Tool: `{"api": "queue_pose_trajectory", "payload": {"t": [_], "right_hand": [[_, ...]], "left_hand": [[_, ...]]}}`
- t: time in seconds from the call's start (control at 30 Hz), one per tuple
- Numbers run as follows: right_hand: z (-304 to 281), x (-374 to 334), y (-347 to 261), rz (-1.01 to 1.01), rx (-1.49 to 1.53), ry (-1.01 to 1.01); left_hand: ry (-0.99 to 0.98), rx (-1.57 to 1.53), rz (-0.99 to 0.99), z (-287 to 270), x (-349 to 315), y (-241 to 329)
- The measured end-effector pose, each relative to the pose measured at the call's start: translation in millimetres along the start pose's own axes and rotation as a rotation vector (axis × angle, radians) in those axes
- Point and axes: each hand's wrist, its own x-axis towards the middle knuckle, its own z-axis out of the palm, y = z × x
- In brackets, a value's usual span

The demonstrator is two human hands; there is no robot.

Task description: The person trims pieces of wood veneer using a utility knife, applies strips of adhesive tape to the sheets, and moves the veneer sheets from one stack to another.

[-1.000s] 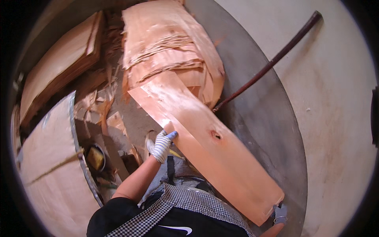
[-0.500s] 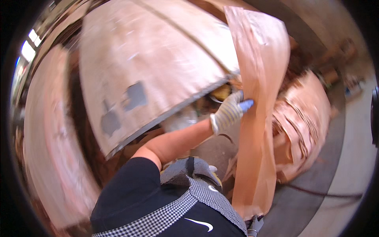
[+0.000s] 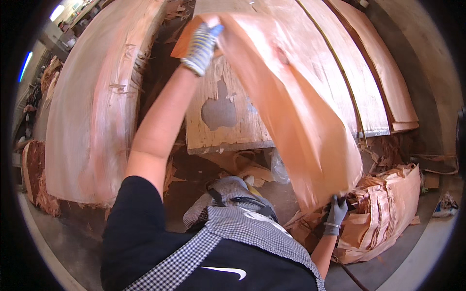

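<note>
A long, thin, reddish-tan sheet of wood veneer (image 3: 291,114) stretches between my two hands, bowed and rippled, over a large pale board. My left hand (image 3: 201,48), in a striped glove with blue fingertips, is closed on its far left end. Close to my body on the right, my right hand (image 3: 336,216), in a grey glove, grips the sheet's near end; the fingers are partly hidden. Beneath the sheet, the pale board (image 3: 257,128) shows grey patches near its front edge.
A stack of folded veneer sheets (image 3: 388,213) lies at the right, beside my right hand. Another broad veneer-covered stack (image 3: 90,121) stands on the left. Scraps and a clear plastic piece (image 3: 278,167) lie on the floor by the board. A thin strip (image 3: 335,63) crosses the board.
My left hand has swung left and away from me, carrying its end of the veneer over the board. My right hand has come up into fuller view. The camera view has turned.
</note>
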Motion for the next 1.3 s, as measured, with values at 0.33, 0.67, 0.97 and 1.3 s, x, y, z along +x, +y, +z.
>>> {"api": "queue_pose_trajectory", "payload": {"t": [0.33, 0.67, 0.97, 1.3], "right_hand": [[165.5, 100.3, -57.2, -0.57, -0.637, -0.088], [312.1, 40.4, -30.7, -0.332, -0.887, -0.302], [346.6, 49.7, -54.9, -0.081, -1.005, -0.135], [354.3, 47.9, -64.0, -0.174, -1.024, -0.078]], "left_hand": [[0.191, -0.298, -0.089, -154.8, 1.6, -7.6], [0.192, -0.482, -0.587, -254.2, 44.3, -78.3], [-0.11, 0.429, -0.327, -241.5, 134.2, -76.5], [-0.342, 0.346, 0.098, -138.1, 254.4, -57.3]]}}
